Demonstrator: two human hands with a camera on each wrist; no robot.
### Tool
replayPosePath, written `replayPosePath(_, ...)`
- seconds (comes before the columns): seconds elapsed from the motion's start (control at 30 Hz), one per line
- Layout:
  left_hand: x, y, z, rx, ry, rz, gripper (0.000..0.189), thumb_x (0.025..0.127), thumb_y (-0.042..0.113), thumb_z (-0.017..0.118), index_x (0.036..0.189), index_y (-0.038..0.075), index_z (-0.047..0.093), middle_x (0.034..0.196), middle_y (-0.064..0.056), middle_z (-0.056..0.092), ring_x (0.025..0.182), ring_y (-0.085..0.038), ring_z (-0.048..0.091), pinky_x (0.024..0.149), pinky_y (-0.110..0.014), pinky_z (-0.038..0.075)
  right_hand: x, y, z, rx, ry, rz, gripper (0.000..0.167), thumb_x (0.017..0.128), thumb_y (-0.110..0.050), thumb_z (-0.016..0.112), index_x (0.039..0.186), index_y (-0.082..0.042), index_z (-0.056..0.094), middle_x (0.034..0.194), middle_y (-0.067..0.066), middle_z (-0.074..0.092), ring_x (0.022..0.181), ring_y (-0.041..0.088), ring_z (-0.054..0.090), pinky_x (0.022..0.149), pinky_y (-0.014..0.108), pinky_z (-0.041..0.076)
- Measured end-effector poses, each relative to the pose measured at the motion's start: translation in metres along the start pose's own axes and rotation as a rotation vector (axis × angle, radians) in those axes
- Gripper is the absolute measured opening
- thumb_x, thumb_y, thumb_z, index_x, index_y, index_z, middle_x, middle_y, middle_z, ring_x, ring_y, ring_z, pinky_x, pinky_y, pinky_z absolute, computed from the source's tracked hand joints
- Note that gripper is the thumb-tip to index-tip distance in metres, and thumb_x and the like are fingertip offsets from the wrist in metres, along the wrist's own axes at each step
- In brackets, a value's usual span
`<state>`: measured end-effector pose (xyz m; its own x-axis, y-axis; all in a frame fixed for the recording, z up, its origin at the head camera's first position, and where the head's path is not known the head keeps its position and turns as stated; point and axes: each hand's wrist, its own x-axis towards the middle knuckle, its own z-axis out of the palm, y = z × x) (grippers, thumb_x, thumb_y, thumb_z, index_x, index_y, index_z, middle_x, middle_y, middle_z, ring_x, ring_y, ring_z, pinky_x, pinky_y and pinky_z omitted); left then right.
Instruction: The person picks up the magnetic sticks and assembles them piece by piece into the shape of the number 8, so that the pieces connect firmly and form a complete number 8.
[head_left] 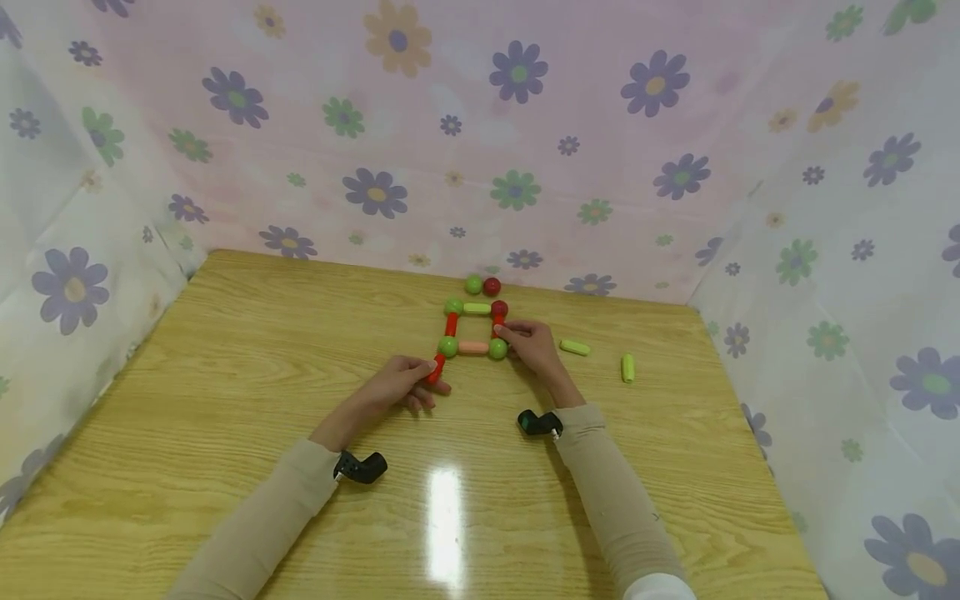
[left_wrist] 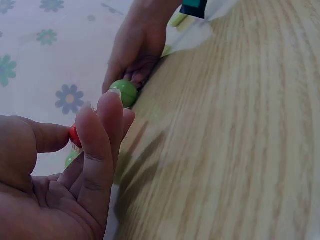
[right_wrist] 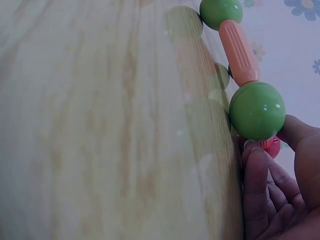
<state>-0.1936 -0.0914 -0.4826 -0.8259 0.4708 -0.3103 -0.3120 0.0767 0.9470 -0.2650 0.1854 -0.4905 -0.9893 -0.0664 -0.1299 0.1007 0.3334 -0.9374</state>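
A square of balls and rods lies on the table, with a green ball [head_left: 453,307] and a dark red ball [head_left: 499,309] at its far corners. Green balls form the near corners, joined by a salmon rod [head_left: 473,347]. My left hand [head_left: 397,385] pinches a red rod [head_left: 437,368] between thumb and fingers, its far end at the near left green ball [head_left: 447,347]. Thumb and fingers of my right hand [head_left: 534,348] pinch the square's right red rod [head_left: 498,322], close behind the near right green ball [right_wrist: 257,111]. That rod is mostly hidden in the right wrist view.
Behind the square sit a loose green ball [head_left: 473,285] and a dark red ball [head_left: 492,287]. Two yellow-green rods, one [head_left: 575,347] nearer the right hand and one [head_left: 627,367] farther right, lie on the wooden table [head_left: 300,308]. Flowered cloth [head_left: 450,133] surrounds the table's back and sides.
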Motion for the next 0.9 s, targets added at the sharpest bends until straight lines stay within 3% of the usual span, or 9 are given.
replayPosePath(0.37, 0.005, -0.004, 0.008, -0.052, -0.033, -0.001, 0.047, 0.112, 0.024, 0.041, 0.139, -0.014, 0.045, 0.115, -0.019, 0.074, 0.072, -0.011, 0.07, 0.06, -0.021, 0.053, 0.0, -0.001, 0.002, 0.003, 0.013, 0.014, 0.042, 0.097, -0.035, 0.072, 0.125, -0.003, 0.07, 0.117, 0.017, 0.072, 0.075, 0.007, 0.067, 0.068, 0.022, 0.055)
replayPosePath(0.9, 0.013, -0.003, 0.012, -0.051, 0.024, -0.022, 0.046, 0.113, 0.025, 0.04, 0.141, -0.011, 0.045, 0.113, -0.016, 0.075, 0.067, -0.009, 0.069, 0.055, -0.021, 0.051, 0.001, 0.0, 0.003, 0.007, 0.031, 0.002, 0.038, 0.097, -0.032, 0.071, 0.122, -0.003, 0.072, 0.113, 0.016, 0.073, 0.074, 0.006, 0.066, 0.066, 0.02, 0.055)
